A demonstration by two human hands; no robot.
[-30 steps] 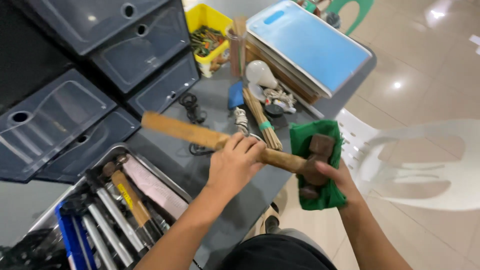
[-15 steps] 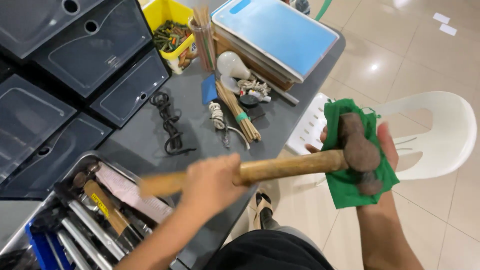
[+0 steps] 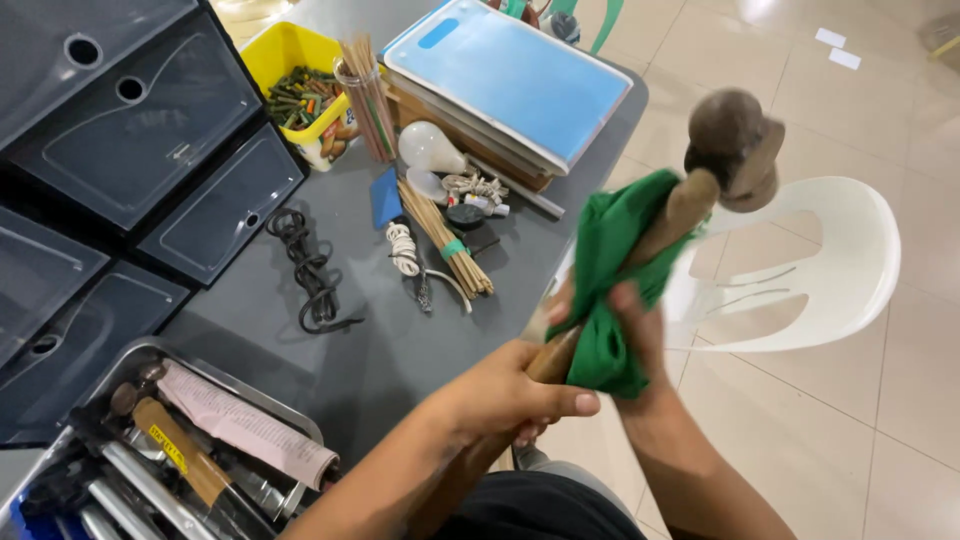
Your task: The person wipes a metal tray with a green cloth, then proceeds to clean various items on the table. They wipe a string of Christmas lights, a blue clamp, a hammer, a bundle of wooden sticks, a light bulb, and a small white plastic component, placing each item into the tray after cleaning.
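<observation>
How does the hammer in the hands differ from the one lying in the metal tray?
The held hammer is raised head-up off the table, gripped by the left hand; the tray hammer lies flat in the metal tray. The held hammer's handle is wrapped in a green cloth under the right hand; the tray hammer's handle is bare, with a yellow label. Both have wooden handles and dark heads.

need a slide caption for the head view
Left hand grips a wooden-handled mallet while right hand wraps green cloth around its handle.
</observation>
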